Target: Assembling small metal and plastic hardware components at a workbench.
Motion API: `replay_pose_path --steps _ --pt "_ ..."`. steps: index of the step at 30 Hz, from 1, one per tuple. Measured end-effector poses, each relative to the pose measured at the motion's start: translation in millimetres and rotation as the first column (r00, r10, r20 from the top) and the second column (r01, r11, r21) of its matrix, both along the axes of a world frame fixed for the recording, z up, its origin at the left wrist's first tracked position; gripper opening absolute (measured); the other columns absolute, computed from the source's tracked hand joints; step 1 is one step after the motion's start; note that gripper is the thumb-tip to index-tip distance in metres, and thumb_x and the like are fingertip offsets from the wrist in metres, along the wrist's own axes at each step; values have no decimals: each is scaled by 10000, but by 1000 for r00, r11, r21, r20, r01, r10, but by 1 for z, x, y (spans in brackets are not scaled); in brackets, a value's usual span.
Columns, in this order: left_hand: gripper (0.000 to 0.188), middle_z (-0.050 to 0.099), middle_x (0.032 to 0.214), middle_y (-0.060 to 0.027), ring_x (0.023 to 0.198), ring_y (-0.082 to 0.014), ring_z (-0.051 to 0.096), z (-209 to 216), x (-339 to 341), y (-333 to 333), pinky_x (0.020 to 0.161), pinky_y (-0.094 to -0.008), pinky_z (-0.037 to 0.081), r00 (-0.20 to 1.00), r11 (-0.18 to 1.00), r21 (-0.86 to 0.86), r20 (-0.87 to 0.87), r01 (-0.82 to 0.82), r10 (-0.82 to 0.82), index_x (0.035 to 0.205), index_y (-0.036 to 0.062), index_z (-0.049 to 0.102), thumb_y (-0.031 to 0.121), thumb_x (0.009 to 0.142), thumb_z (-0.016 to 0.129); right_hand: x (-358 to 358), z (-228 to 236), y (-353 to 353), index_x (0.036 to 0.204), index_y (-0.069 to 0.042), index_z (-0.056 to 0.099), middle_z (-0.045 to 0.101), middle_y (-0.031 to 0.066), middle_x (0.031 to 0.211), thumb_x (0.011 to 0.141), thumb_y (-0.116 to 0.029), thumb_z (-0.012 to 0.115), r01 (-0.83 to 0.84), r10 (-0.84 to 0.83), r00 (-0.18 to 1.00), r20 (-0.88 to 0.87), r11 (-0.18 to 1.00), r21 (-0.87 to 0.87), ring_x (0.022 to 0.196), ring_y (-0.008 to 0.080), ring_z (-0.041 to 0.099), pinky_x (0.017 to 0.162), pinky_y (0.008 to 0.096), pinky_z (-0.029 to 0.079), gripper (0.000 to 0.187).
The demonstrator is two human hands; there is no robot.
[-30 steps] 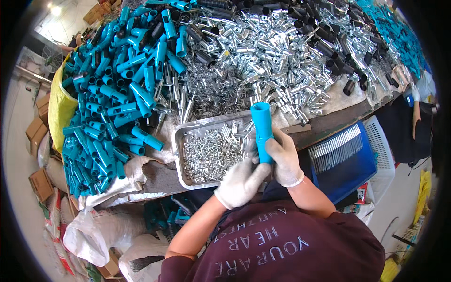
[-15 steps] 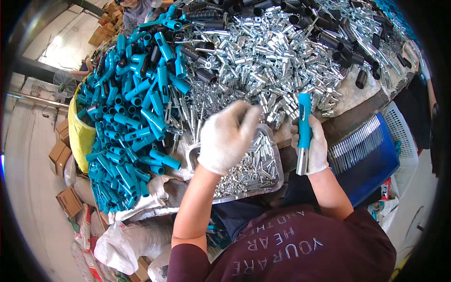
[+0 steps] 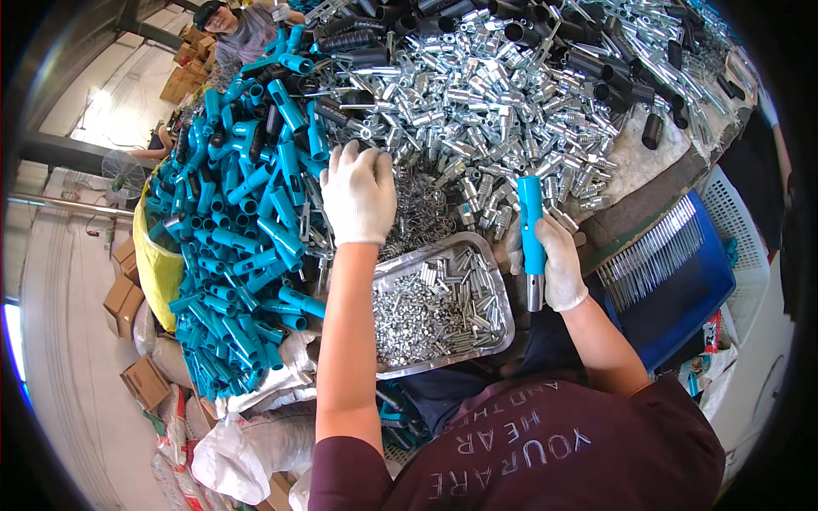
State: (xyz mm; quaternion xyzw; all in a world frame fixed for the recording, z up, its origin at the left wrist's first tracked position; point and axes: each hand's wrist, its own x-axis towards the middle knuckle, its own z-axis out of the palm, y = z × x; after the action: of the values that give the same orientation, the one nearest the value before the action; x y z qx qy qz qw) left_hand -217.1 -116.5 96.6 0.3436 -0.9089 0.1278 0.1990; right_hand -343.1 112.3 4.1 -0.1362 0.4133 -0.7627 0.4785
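My right hand [image 3: 558, 264], in a white glove, is closed around a teal tube [image 3: 531, 223] held upright, with a slotted upper part and a silver metal piece showing at its lower end. My gloved left hand [image 3: 360, 198] is over the heap, its fingers a little bent and spread, with nothing visible in it. Beneath and beside that hand lie small wire springs [image 3: 419, 213] and thin metal rods; its palm side is hidden. Just left of it is a large pile of teal tubes [image 3: 230, 243].
A metal tray [image 3: 503, 328] of small pins and nut-like pieces sits before me. Silver fittings [image 3: 503, 111] and black sleeves [image 3: 588, 64] heap up beyond. At right, a blue tray [image 3: 716, 285] holds a row of thin rods [image 3: 652, 255]. Another person [image 3: 247, 34] is at far left.
My left hand has moved left and away from me, from above the metal tray to the springs and rods, its fingers spreading. The right hand and teal tube have shifted slightly left.
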Motion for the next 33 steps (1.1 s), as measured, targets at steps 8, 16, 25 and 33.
replay_pose_path --steps 8,16,25,33 --pt "403 618 656 -136 622 -304 658 -2 4 162 576 -404 503 952 436 891 11 131 -307 1046 59 601 450 969 537 22 43 0 1138 -18 561 628 76 931 1005 -418 483 235 -210 958 197 965 -114 851 158 605 801 304 499 429" --pt "519 606 678 -166 665 -397 628 -9 12 154 620 -447 483 984 -496 854 -178 159 10 1031 46 565 557 941 539 24 72 3 1135 -48 561 608 59 972 1006 -408 496 232 -177 937 301 960 -156 875 162 602 814 320 496 387" --pt "482 611 1259 -141 1267 -355 474 5 -15 6 1001 -536 373 980 993 -68 164 -98 108 936 44 733 498 919 569 9 2 1 1090 -30 553 620 70 842 1021 -356 475 173 -177 973 150 984 34 656 138 612 571 298 542 342" --pt "465 593 1308 -179 1248 -334 528 -7 1 -3 1068 -455 372 996 975 217 -61 -52 67 1085 2 701 416 954 537 1 -4 5 1058 -33 541 608 63 813 1020 -340 478 23 -20 999 50 999 -44 632 129 604 532 279 526 315"
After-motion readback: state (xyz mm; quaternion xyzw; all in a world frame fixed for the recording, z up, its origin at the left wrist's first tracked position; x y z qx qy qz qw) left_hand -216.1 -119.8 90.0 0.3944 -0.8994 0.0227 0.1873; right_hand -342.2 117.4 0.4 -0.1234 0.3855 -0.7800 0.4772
